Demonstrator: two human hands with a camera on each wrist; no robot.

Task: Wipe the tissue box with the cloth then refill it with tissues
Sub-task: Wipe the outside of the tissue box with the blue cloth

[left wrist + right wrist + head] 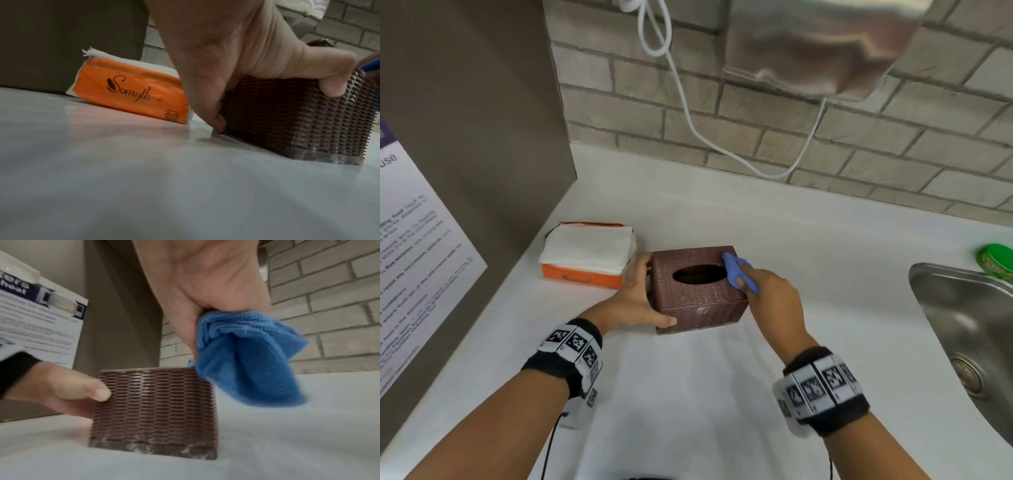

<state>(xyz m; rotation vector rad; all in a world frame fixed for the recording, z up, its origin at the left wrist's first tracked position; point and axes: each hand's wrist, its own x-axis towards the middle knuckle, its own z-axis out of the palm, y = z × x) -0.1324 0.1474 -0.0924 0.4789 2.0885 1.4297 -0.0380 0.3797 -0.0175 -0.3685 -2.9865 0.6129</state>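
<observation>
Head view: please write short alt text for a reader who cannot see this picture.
A person's right hand wipes the top of a brown woven tissue box with a blue cloth, while the left hand holds the box's side on a white counter. An orange tissue pack lies left of the box; a steel sink is at right.

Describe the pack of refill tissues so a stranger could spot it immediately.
Start at the white countertop where it meets the brown side panel, left of the brown woven tissue box. There lies the flat orange plastic pack of white tissues. Only it is orange, opened on top, printed "Somyth" on its side.
</observation>
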